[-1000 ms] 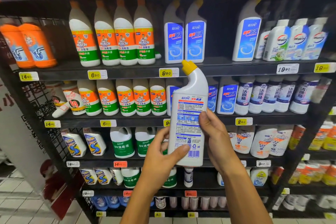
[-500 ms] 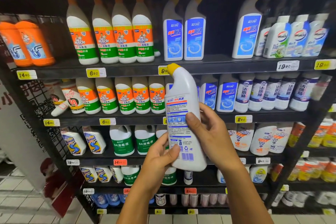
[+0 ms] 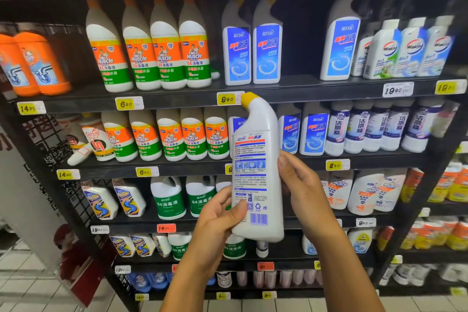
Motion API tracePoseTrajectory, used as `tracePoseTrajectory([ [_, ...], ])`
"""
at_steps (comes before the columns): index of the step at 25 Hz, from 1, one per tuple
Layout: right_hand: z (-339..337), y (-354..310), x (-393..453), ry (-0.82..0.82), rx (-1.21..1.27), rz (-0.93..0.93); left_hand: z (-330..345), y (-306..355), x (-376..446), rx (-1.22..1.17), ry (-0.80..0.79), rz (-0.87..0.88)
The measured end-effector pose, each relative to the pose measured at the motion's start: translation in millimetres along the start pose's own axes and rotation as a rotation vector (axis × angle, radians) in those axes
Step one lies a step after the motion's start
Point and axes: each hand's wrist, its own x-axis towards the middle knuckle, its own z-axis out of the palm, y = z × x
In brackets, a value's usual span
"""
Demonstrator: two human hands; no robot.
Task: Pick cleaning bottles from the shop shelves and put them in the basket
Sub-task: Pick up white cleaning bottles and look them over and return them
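Both hands (image 3: 220,218) around upright white bottle (image 3: 258,177)

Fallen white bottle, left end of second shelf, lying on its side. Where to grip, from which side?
Judging by its pose, take the fallen white bottle around its body, coming straight in from the open shelf front. It lies on its side at the shelf edge, partly under the leaning red-and-yellow labelled bottle, so pull it forward, not up. Both hands are now busy with the yellow-capped bottle.

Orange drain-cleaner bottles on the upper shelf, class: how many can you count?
2. Both stand side by side at the shelf's far left: one orange bottle cut by the frame edge, the other just right of it. More may stand hidden behind them.
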Motion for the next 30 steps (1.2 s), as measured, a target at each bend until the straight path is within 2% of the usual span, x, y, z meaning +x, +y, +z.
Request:
tracePoseTrajectory([
  [5, 1.1, 12.8, 4.6, 0.075, 0.047, 0.111, 18.0, 2.6, 1.6, 0.272, 0.193, 0.09],
  [8, 3.8, 19.6, 7.1, 0.106, 0.263, 0.174, 24.0, 2.2, 3.1, 0.525, 0.329, 0.201],
  [12, 5.2, 22.6, 11.6, 0.111, 0.542, 0.212, 29.2, 4.4, 3.9, 0.718, 0.377, 0.367],
  [18, 3.3, 23.7, 13.1, 0.104, 0.475, 0.178, 25.7, 3.8, 4.5, 0.664, 0.361, 0.362],
  [23, 0.0, 14.2, 10.2, 0.104, 0.216, 0.007, 13.9, -1.2, 9.4, 0.412, 0.245, 0.171],
  [25, 0.4, 9.3, 9.0, 0.113, 0.145, -0.055, 12.0, -7.7, 13.6, 0.355, 0.215, 0.144],
  [28, 7.4, 5.5, 8.6, 0.158, -0.005, -0.119, 18.4, -15.6, 19.8, 0.361, 0.167, 0.159],
  [30, 14.1, 6.0, 8.8, 0.246, -0.086, -0.125, 25.3, -22.1, 23.0, 0.372, 0.138, 0.189],
])
